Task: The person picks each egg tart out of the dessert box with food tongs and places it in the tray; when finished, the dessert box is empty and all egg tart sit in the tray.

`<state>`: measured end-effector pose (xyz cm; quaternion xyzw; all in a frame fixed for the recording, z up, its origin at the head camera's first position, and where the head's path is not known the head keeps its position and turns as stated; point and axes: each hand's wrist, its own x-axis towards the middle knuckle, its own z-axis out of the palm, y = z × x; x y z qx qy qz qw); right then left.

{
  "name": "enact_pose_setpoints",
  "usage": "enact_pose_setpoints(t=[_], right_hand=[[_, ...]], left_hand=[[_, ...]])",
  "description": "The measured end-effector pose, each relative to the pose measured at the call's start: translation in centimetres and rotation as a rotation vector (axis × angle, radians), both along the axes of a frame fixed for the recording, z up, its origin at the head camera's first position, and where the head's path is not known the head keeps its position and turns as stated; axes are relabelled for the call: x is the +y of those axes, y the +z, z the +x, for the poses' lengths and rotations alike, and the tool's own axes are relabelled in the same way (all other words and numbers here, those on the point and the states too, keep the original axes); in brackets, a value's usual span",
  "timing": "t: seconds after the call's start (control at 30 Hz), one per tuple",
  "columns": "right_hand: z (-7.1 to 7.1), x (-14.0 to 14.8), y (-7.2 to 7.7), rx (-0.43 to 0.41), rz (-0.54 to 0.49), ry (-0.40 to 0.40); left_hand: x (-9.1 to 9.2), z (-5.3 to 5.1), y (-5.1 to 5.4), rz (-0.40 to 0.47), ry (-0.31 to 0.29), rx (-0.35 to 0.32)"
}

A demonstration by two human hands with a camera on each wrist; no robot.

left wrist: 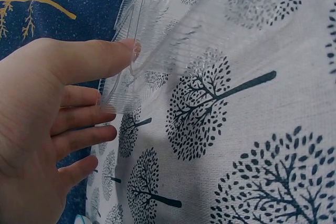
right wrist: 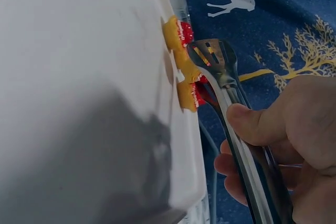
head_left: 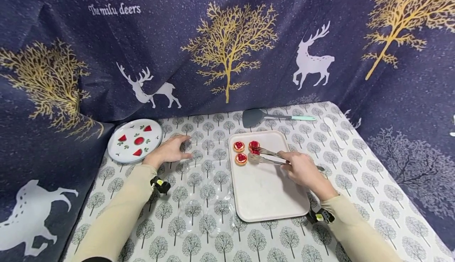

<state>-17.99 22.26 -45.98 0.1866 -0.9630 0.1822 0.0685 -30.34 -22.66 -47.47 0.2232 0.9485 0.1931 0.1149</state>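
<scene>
My right hand [head_left: 302, 169] grips metal serving tongs [right wrist: 244, 156] over a white rectangular tray [head_left: 266, 191]. Near the tray's far left corner lie three small tarts with red topping: a back-left tart [head_left: 239, 146], a front-left tart [head_left: 241, 159] and a right-hand tart [head_left: 254, 145]. One tong end overlaps the right-hand tart; whether the tongs squeeze it I cannot tell. Left of the tray is a clear plastic container [head_left: 207, 198], hard to see against the cloth. My left hand [head_left: 172, 149] is at its far left corner, thumb touching the plastic edge [left wrist: 134, 61], fingers loosely extended.
A round plate [head_left: 124, 151] with painted watermelon slices stands at the back left. Behind the tray lies a grey spatula [head_left: 254, 117] with a mint handle. Toward the right is a white utensil [head_left: 333, 131]. A dark blue curtain [head_left: 160, 29] hangs behind the table.
</scene>
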Motion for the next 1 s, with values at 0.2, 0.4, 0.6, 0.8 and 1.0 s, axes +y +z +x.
enact_pose_setpoints(t=[0.2,0.4,0.6,0.8,1.0], right_hand=[[0.2,0.1,-0.6,0.002,-0.016,-0.004],[0.2,0.2,-1.0,-0.010,-0.013,0.000],[0.2,0.2,-0.7,-0.052,-0.003,0.021],[0.4,0.5,-0.1,-0.088,-0.026,0.042],[0.5,1.1,0.1,-0.095,-0.056,0.034]], left_hand=[[0.1,0.1,-0.1,0.003,0.006,-0.003],[0.2,0.2,0.3,0.009,0.012,-0.015],[0.2,0.3,0.4,0.000,0.015,-0.017],[0.2,0.2,0.3,0.004,0.013,-0.011],[0.1,0.2,0.1,-0.002,0.011,-0.008]])
